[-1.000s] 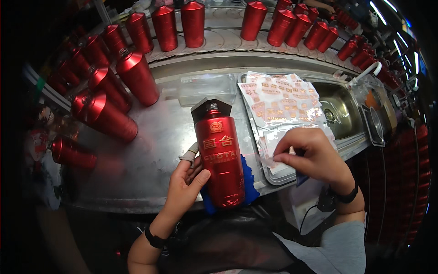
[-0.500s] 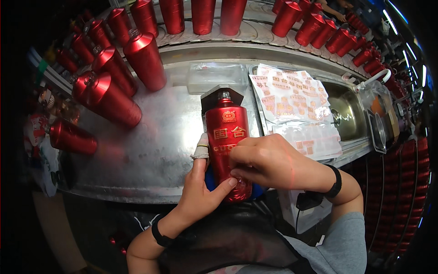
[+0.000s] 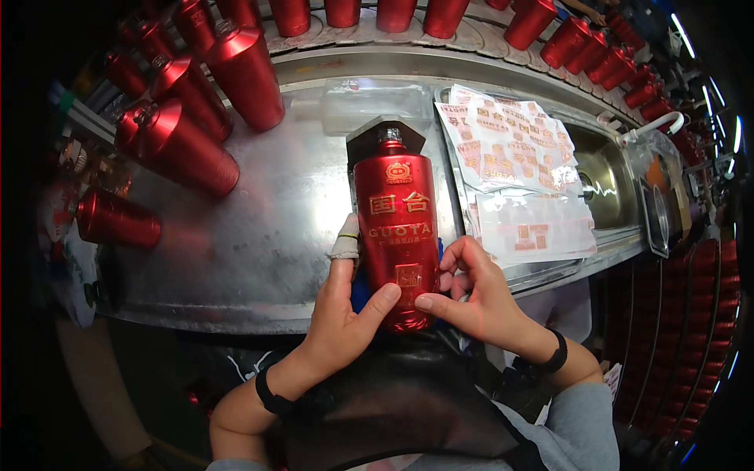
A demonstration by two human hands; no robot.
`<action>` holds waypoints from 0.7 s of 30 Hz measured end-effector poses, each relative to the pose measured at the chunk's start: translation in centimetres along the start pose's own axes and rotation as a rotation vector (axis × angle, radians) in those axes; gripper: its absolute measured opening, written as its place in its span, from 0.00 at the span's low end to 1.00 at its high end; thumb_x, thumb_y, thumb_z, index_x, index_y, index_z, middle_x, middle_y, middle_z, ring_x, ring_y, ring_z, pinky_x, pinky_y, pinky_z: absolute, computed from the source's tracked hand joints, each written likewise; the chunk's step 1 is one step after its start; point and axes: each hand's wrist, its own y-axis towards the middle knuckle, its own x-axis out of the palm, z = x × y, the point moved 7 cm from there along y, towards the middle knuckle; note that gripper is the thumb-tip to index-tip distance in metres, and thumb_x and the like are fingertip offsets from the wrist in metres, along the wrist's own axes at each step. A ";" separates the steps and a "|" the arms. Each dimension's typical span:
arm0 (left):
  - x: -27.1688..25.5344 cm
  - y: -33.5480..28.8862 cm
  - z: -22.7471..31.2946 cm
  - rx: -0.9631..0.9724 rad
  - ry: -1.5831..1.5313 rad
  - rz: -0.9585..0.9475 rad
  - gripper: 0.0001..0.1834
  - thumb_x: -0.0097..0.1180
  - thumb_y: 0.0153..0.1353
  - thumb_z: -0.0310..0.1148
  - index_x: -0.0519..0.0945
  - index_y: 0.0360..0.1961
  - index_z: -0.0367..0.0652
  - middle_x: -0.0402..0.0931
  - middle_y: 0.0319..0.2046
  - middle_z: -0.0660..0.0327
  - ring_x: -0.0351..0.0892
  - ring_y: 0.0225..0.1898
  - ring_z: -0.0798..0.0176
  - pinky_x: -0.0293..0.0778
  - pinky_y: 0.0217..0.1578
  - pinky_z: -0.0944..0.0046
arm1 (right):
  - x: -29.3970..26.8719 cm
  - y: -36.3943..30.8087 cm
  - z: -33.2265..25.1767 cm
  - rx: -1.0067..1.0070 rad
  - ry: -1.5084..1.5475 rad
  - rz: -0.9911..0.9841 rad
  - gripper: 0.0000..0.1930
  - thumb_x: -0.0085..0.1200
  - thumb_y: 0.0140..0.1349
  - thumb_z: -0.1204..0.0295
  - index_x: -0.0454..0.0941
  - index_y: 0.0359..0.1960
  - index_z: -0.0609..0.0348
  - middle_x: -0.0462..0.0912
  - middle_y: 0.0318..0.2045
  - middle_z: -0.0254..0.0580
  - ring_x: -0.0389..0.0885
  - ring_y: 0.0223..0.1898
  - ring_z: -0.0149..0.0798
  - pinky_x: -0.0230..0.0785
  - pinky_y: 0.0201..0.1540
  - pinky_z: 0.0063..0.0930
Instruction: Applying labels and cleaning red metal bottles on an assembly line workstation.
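Observation:
A glossy red bottle (image 3: 399, 208) with gold lettering lies in front of me, its clear neck pointing away, against a dark angular holder (image 3: 363, 141). A small gold square label (image 3: 408, 276) sits on its lower front. My left hand (image 3: 342, 298) grips the bottle's left side, thumb pressed on the front beside the label; a pale wrap (image 3: 345, 239) covers one finger. At the lower right side, my right hand (image 3: 479, 294) has its thumb on the bottle and its fingers curled against the edge. Printed sticker sheets (image 3: 510, 149) lie to the right of the bottle.
Several red bottles (image 3: 177, 153) stand on the metal table (image 3: 204, 275) at left, one lying over. More line a curved conveyor (image 3: 314, 39) behind. A clear plastic box (image 3: 369, 106) is at the back. A sink (image 3: 609, 192) with a white tap (image 3: 660, 124) is at right.
My right hand has drawn off the bottle's front to its lower right side, uncovering the gold square label and lettering. Conveyor bottles have shifted right; my left hand keeps its grip.

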 end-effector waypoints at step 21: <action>-0.9 -0.2 0.5 -0.053 0.056 -0.043 0.48 0.61 0.64 0.37 0.44 0.73 0.30 0.60 0.67 0.42 0.62 0.68 0.52 0.57 0.67 0.57 | 0.7 0.4 0.2 0.056 0.085 -0.054 0.26 0.73 0.52 0.60 0.65 0.38 0.54 0.69 0.28 0.27 0.61 0.26 0.19 0.57 0.27 0.16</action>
